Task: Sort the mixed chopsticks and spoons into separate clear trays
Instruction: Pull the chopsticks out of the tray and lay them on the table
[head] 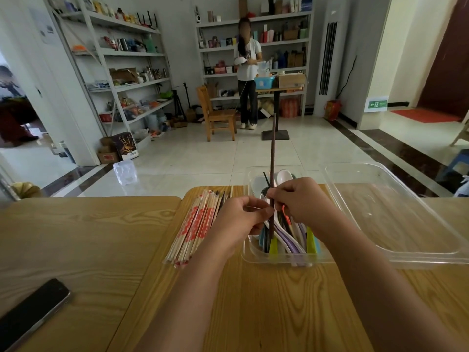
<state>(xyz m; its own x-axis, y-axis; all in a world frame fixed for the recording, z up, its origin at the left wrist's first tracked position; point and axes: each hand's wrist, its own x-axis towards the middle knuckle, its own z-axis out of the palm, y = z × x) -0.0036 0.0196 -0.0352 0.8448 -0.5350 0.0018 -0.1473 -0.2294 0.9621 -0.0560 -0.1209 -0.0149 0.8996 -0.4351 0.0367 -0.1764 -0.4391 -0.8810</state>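
Observation:
A small clear tray (247,255) in the middle of the table holds several coloured spoons (286,240) and a few dark chopsticks. Above it, a long dark brown chopstick (272,158) stands nearly upright. My left hand (241,219) and my right hand (299,201) both pinch it near its lower part. To the left of the tray lies a pile of paper-wrapped wooden chopsticks (195,224) on the table. A large clear tray (396,219) with nothing in it sits to the right.
A black phone (33,311) lies at the table's near left. A seam (152,250) runs between two wooden tabletops. Beyond the table are a tiled floor, shelves, a wooden chair (215,115) and a standing person (247,72).

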